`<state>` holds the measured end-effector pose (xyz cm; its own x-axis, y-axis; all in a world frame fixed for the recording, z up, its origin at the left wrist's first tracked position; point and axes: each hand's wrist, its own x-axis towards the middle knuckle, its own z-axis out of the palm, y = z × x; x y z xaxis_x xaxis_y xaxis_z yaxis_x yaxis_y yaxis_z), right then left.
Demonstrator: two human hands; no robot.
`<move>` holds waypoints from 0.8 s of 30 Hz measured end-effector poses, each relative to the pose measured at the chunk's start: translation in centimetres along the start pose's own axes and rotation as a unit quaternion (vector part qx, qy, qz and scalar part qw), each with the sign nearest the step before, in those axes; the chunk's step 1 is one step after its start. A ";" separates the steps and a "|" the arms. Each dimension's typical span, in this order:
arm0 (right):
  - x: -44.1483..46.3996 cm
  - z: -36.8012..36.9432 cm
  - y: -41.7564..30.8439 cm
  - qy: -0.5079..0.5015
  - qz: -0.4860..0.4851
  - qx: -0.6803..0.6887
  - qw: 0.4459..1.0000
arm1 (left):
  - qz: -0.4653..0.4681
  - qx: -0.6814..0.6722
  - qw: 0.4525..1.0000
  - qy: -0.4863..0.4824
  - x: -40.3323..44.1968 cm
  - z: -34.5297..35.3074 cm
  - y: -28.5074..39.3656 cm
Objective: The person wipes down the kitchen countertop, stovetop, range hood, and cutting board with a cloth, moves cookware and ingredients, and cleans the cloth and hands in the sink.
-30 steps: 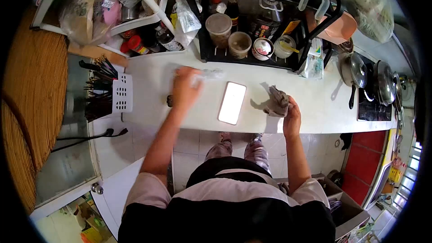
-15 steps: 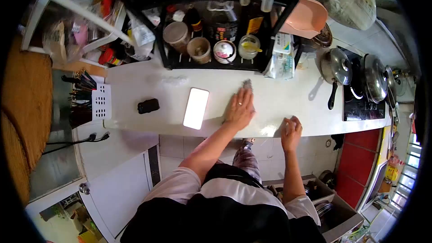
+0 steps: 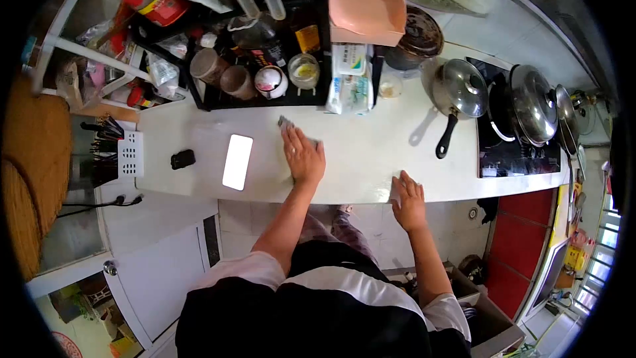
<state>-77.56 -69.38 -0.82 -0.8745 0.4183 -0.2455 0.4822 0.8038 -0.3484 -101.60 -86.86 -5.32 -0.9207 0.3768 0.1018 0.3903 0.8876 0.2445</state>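
Note:
My left hand [image 3: 305, 158] lies nearly flat on the white countertop [image 3: 358, 152], pressing down on a grey cloth [image 3: 285, 121]. A bit of the cloth pokes out past the fingertips, and the palm hides the rest. Near the front edge of the counter, my right hand [image 3: 409, 203] rests with its fingers stretched out and holds nothing. To the left of my left hand lies a phone [image 3: 237, 162] with a bright white screen. Farther left is a small black object [image 3: 183, 159] whose kind I cannot make out.
A black rack [image 3: 265, 101] with jars and bottles stands along the back. Beside it are a wipes pack [image 3: 350, 93] and a pink basin [image 3: 368, 13]. On the right, a lidded pan [image 3: 460, 89] sits near the cooktop [image 3: 503, 159]. A white utensil basket [image 3: 130, 154] is at the left end.
The view has shifted, so the counter items appear farther left. My right hand's curled fingers have straightened onto the counter. My left hand stays on the cloth, its fingers now angled more leftward.

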 end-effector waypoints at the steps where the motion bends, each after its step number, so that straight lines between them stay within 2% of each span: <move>1: 0.1 0.1 0.1 -0.001 -0.008 0.010 1.000 | 0.007 0.022 1.000 0.019 1.1 1.1 1.7; 3: 0.1 0.0 0.0 -0.007 -0.010 0.022 1.000 | 0.049 -0.014 0.998 -0.032 1.8 3.2 5.7; 4: 0.1 0.1 0.2 -0.007 -0.006 0.022 1.000 | 0.098 -0.016 0.991 -0.094 1.4 2.1 8.3; 5: 0.1 0.4 0.4 0.010 -0.022 0.031 0.999 | 0.158 -0.037 0.985 -0.059 0.0 3.1 10.1; 6: 0.0 0.5 0.6 0.029 -0.039 0.041 0.998 | 0.222 -0.085 0.966 -0.102 -1.1 3.4 11.5; 7: 0.1 0.2 0.9 0.044 -0.058 0.074 0.995 | 0.295 -0.066 0.938 -0.169 -2.0 2.1 13.0; 8: 0.1 -0.1 1.4 0.050 -0.055 0.074 0.994 | 0.372 -0.092 0.912 -0.145 -3.5 2.6 12.8; 10: -0.5 -0.6 2.9 0.061 -0.027 0.112 0.992 | 0.420 -0.115 0.888 -0.151 -3.7 2.0 12.1; 11: -1.1 -0.5 4.0 0.109 -0.011 0.124 0.986 | 0.407 -0.092 0.893 -0.168 -3.5 1.6 11.0; 12: -1.8 -0.4 5.2 0.116 -0.007 0.122 0.986 | 0.394 -0.069 0.898 -0.184 -3.2 1.2 9.7; 14: -3.2 -0.3 7.3 0.161 0.109 0.136 0.971 | 0.288 -0.025 0.948 -0.131 -3.7 0.1 7.7; 15: -3.5 -0.7 7.7 0.159 0.130 0.128 0.970 | 0.273 -0.039 0.955 -0.109 -4.0 -0.1 7.6; 18: -3.7 -1.1 7.6 0.159 0.132 0.099 0.973 | 0.308 -0.049 0.943 -0.116 -2.7 1.5 9.9; 22: -2.3 -1.6 6.4 0.157 0.181 0.052 0.969 | 0.412 -0.061 0.899 -0.133 2.1 3.2 15.2; 24: -1.8 -2.2 5.7 0.144 0.208 0.058 0.966 | 0.422 -0.066 0.896 -0.123 4.2 5.0 17.9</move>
<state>-73.35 -64.59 -0.40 -0.5739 0.8086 -0.1298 0.7826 0.4949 -0.3777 -98.43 -68.03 -5.36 -0.2629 0.9604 0.0927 0.9288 0.2259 0.2937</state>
